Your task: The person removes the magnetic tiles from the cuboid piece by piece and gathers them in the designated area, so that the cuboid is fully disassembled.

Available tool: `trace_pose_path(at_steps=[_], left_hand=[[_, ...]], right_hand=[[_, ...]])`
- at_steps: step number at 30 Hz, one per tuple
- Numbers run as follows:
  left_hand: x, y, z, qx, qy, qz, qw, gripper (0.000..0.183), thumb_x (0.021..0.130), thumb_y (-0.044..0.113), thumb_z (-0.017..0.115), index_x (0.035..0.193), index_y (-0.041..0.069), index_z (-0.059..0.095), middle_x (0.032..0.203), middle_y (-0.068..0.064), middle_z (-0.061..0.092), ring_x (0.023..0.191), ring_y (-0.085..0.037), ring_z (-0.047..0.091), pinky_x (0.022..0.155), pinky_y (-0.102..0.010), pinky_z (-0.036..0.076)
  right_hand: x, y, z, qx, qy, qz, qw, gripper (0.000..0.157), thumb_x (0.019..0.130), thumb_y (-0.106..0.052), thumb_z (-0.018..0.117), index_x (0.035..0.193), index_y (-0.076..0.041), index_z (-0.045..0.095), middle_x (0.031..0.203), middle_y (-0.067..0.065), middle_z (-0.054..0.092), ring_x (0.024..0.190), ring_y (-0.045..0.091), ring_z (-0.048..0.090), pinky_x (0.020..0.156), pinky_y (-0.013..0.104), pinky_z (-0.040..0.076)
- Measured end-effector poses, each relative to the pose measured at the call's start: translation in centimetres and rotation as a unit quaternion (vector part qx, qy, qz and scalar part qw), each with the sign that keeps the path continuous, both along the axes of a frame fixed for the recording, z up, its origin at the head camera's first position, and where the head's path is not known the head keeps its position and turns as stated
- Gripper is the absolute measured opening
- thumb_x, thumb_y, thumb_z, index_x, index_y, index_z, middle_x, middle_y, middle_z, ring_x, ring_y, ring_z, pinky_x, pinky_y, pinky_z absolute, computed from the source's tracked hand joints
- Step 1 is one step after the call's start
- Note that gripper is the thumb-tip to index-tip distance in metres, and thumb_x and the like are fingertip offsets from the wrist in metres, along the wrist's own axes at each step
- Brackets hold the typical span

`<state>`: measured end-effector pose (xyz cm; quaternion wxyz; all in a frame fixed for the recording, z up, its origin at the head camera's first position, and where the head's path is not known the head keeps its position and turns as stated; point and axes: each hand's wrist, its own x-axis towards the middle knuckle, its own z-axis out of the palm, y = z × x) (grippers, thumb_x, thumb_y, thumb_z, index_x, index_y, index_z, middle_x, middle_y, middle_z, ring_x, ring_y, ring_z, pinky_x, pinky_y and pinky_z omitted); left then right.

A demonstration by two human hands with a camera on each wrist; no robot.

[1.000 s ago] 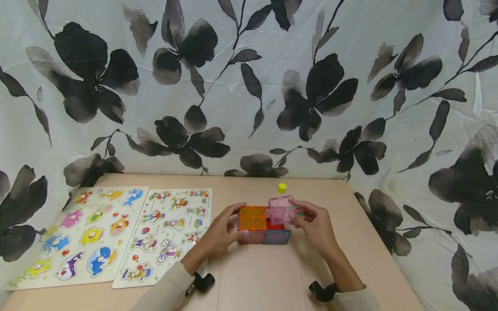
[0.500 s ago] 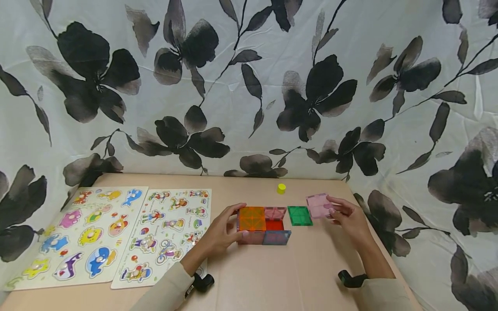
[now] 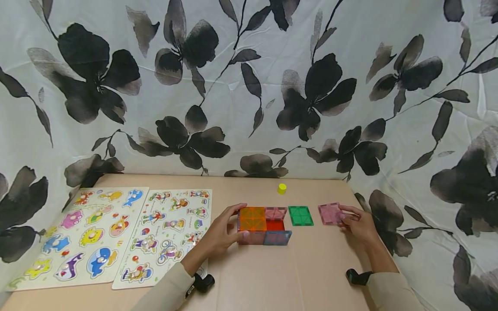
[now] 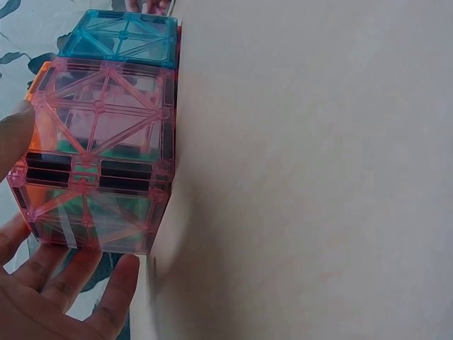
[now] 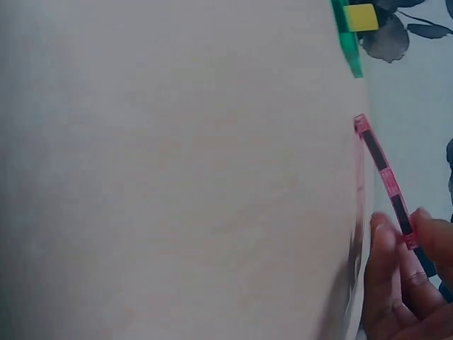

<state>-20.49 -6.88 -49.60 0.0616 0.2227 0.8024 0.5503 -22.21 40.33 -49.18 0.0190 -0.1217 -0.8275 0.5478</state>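
Observation:
A box-like build of see-through magnetic tiles (image 3: pixel 253 219) stands mid-table, orange on top at its left, with pink, red and blue tiles at its right. My left hand (image 3: pixel 222 229) grips its left end, thumb at the front and fingers behind. In the left wrist view its pink end tiles (image 4: pixel 99 113) face the camera, a blue tile (image 4: pixel 124 35) beyond them. My right hand (image 3: pixel 358 222) pinches a pink square tile (image 3: pixel 329 214) by its right edge, held tilted close over the table. Between build and hand lies a green square tile (image 3: pixel 301 216).
A small yellow cylinder (image 3: pixel 282 188) stands near the table's back edge. Two sticker-like picture boards, one with animals (image 3: pixel 83 242) and one with small figures (image 3: pixel 163 237), lie on the left. A floral cloth (image 3: pixel 249 95) hangs behind the table (image 3: pixel 272 276).
My right hand has carried the pink tile away from the build, rightward past the green tile, and lowered it. The green tile came into view. My left hand stays on the build.

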Motion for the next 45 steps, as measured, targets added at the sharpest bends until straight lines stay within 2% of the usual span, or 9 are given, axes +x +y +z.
trace_pose_path(at_steps=[3, 6, 10, 14, 18, 21, 32, 38, 45], left_hand=[[0.0, 0.0, 0.0, 0.0, 0.005, -0.003, 1.0, 0.08, 0.094, 0.02, 0.083, 0.161, 0.028, 0.041, 0.166, -0.001, 0.043, 0.154, -0.031, 0.042, 0.123, -0.06, 0.042], [0.0, 0.1, 0.0, 0.002, 0.009, -0.006, 0.9999, 0.08, 0.094, 0.02, 0.083, 0.161, 0.028, 0.041, 0.166, -0.001, 0.044, 0.154, -0.032, 0.042, 0.123, -0.061, 0.041], [0.0, 0.1, 0.1, 0.002, 0.01, -0.007, 0.9999, 0.08, 0.094, 0.02, 0.083, 0.161, 0.03, 0.041, 0.165, -0.001, 0.044, 0.154, -0.031, 0.042, 0.123, -0.061, 0.041], [0.0, 0.1, 0.1, 0.002, 0.007, -0.004, 1.0, 0.08, 0.094, 0.021, 0.083, 0.16, 0.032, 0.041, 0.166, 0.001, 0.044, 0.155, -0.029, 0.042, 0.124, -0.06, 0.041], [0.0, 0.1, 0.1, 0.002, 0.007, 0.0, 1.0, 0.08, 0.094, 0.02, 0.083, 0.16, 0.033, 0.042, 0.165, 0.002, 0.044, 0.154, -0.028, 0.043, 0.124, -0.059, 0.041], [-0.1, 0.1, 0.0, 0.002, 0.01, 0.0, 1.0, 0.079, 0.093, 0.021, 0.083, 0.16, 0.032, 0.042, 0.165, 0.002, 0.044, 0.155, -0.029, 0.043, 0.124, -0.06, 0.04], [-0.1, 0.1, 0.0, -0.002, 0.008, 0.002, 1.0, 0.079, 0.093, 0.019, 0.083, 0.16, 0.028, 0.043, 0.164, 0.002, 0.045, 0.154, -0.028, 0.044, 0.124, -0.059, 0.041], [-0.1, 0.0, 0.1, -0.006, 0.006, 0.008, 0.9999, 0.078, 0.093, 0.018, 0.083, 0.159, 0.035, 0.044, 0.164, 0.004, 0.046, 0.153, -0.027, 0.044, 0.124, -0.058, 0.041], [-0.1, 0.0, 0.0, -0.004, 0.001, 0.009, 1.0, 0.079, 0.093, 0.017, 0.083, 0.159, 0.034, 0.043, 0.164, 0.004, 0.045, 0.154, -0.027, 0.044, 0.124, -0.058, 0.042]], right_hand=[[0.1, -0.1, -0.1, 0.084, 0.007, -0.014, 0.996, 0.041, 0.104, -0.003, 0.065, 0.144, 0.001, 0.062, 0.119, 0.024, 0.077, 0.09, 0.024, 0.079, 0.071, 0.029, 0.066], [0.9, -0.8, 0.5, 0.188, 0.018, -0.023, 0.982, 0.037, 0.104, -0.008, 0.067, 0.141, -0.005, 0.068, 0.135, 0.028, 0.07, 0.11, 0.039, 0.075, 0.078, 0.035, 0.066], [2.2, -3.2, 2.4, 0.252, 0.075, 0.008, 0.965, 0.037, 0.101, -0.008, 0.072, 0.138, -0.013, 0.072, 0.133, 0.021, 0.074, 0.117, 0.042, 0.07, 0.082, 0.033, 0.062], [3.7, -7.2, 3.5, 0.24, 0.118, 0.098, 0.959, 0.042, 0.096, -0.009, 0.078, 0.137, -0.017, 0.073, 0.13, 0.01, 0.077, 0.115, 0.032, 0.074, 0.083, 0.021, 0.061], [4.9, -11.3, 3.4, 0.203, 0.1, 0.191, 0.955, 0.046, 0.093, -0.011, 0.082, 0.137, -0.02, 0.073, 0.132, 0.007, 0.076, 0.116, 0.027, 0.075, 0.09, 0.028, 0.064], [5.5, -13.6, 2.8, 0.184, 0.084, 0.219, 0.955, 0.045, 0.091, -0.012, 0.083, 0.134, -0.021, 0.075, 0.129, 0.005, 0.077, 0.11, 0.024, 0.076, 0.091, 0.032, 0.065], [7.0, -15.8, 2.0, 0.211, 0.137, 0.209, 0.945, 0.028, 0.092, -0.01, 0.082, 0.116, -0.024, 0.082, 0.106, -0.006, 0.081, 0.088, 0.005, 0.072, 0.078, 0.022, 0.063], [7.7, -14.2, 3.2, 0.161, 0.098, 0.181, 0.965, 0.034, 0.095, -0.013, 0.08, 0.126, -0.027, 0.079, 0.102, -0.009, 0.079, 0.089, 0.007, 0.071, 0.081, 0.022, 0.062], [6.5, -9.4, 3.2, 0.075, 0.054, 0.172, 0.981, 0.028, 0.098, -0.007, 0.073, 0.126, -0.012, 0.077, 0.101, 0.011, 0.077, 0.087, 0.014, 0.072, 0.079, 0.029, 0.066]])
